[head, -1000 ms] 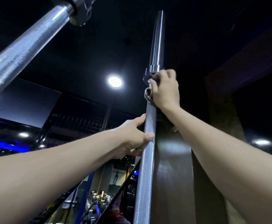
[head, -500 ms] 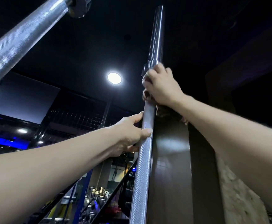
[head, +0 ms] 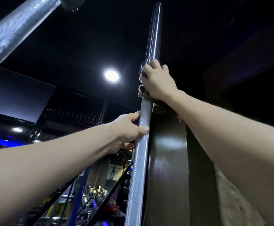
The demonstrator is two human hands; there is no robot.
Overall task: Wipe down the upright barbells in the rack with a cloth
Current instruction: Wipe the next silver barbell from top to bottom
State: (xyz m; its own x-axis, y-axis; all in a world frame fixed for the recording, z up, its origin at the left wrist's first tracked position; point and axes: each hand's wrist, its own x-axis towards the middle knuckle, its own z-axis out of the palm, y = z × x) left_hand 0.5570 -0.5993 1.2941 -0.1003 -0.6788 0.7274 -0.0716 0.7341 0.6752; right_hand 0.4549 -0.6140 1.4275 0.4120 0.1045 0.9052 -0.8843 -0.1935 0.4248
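A second knurled barbell (head: 17, 28) slants across the upper left corner, well apart from both hands. The left hand (head: 126, 129) wraps its thumb and fingers round the knurled shaft of the upright barbell (head: 139, 160), which rises through the middle of the view beside a dark glossy pillar (head: 167, 160). Higher up the same bar, just under the collar, the right hand (head: 157, 80) curls round the shaft with a brown cloth (head: 143, 91) bunched beneath its palm, folds of it sticking out below the hand.
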